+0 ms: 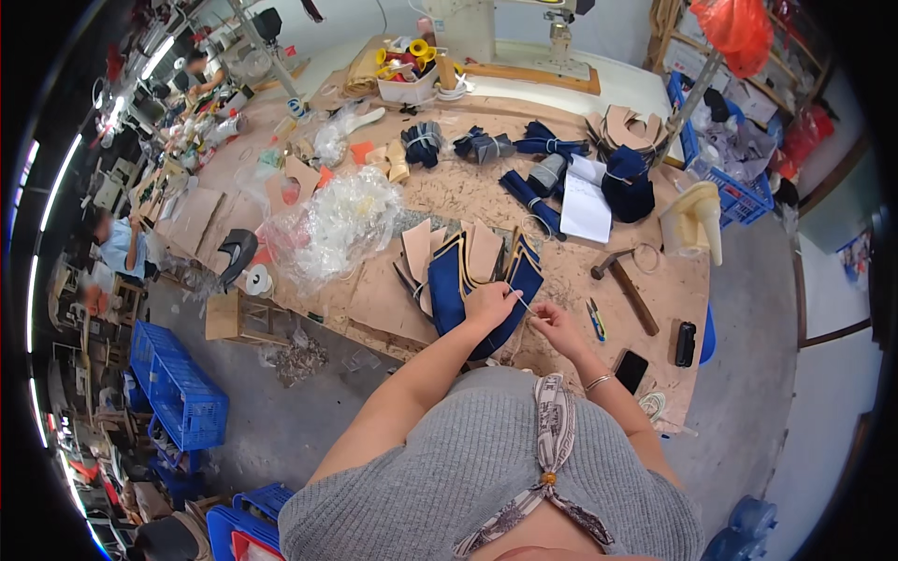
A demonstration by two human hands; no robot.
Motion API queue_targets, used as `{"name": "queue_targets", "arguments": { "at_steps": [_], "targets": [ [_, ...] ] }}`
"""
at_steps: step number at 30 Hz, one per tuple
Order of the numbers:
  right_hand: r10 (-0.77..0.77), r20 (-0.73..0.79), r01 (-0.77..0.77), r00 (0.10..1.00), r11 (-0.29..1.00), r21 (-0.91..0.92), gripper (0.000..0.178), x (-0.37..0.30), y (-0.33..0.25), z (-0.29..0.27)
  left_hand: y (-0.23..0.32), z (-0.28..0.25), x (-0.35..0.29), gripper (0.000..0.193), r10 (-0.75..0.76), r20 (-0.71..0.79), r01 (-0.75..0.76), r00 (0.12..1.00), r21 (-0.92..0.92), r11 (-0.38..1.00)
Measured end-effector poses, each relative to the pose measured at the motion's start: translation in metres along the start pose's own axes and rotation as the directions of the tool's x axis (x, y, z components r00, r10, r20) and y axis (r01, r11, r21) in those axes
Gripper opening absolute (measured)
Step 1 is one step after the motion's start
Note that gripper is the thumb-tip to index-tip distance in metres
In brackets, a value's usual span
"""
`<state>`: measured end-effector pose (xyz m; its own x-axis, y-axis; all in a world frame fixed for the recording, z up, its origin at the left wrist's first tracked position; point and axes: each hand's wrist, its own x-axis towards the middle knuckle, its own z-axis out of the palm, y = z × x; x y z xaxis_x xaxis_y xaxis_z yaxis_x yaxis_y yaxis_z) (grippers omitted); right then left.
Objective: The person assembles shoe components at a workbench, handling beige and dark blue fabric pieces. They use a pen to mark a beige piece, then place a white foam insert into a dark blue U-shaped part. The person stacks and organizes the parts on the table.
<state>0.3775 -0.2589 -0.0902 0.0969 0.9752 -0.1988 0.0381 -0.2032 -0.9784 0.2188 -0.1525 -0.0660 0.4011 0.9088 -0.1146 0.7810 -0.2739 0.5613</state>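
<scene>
Dark blue cut pieces with tan edges (451,280) lie in a stack at the table's near edge. Across them rests my left hand (490,305), its fingers bent together around a thin pale string (526,306). That string stretches to my right hand (556,327), just right of the stack, where thumb and fingers pinch it. Behind the blue pieces stand tan cut pieces (482,245). Yellow-handled thread snips (596,321) and a hammer (629,294) lie to the right of my right hand.
Crumpled clear plastic bags (327,224) cover the table's left part. Bundled dark blue pieces (538,140) and an open notebook (586,201) lie farther back. A phone (631,371) and black case (686,344) sit near right. A sewing machine (559,42) stands behind; blue crates (178,383) occupy the floor.
</scene>
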Motion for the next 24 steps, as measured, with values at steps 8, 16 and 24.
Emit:
{"name": "queue_targets", "arguments": {
  "at_steps": [8,16,24],
  "targets": [
    [-0.401,0.078,0.406,0.913,0.864,-0.298,0.036,0.004,0.0,0.027,-0.028,0.016,0.003,0.026,0.264,-0.36,-0.312,0.895,-0.082,0.946],
    [0.14,-0.1,-0.105,0.985,0.949,0.297,0.07,-0.005,-0.014,0.043,0.002,-0.034,-0.005,0.019,0.235,-0.294,-0.311,0.927,-0.245,0.918],
    [0.05,-0.104,0.023,0.993,0.8,0.599,0.048,0.0,-0.076,0.02,0.025,-0.079,-0.051,0.04,0.46,-0.393,-0.584,0.796,-0.3,0.754]
  ]
}}
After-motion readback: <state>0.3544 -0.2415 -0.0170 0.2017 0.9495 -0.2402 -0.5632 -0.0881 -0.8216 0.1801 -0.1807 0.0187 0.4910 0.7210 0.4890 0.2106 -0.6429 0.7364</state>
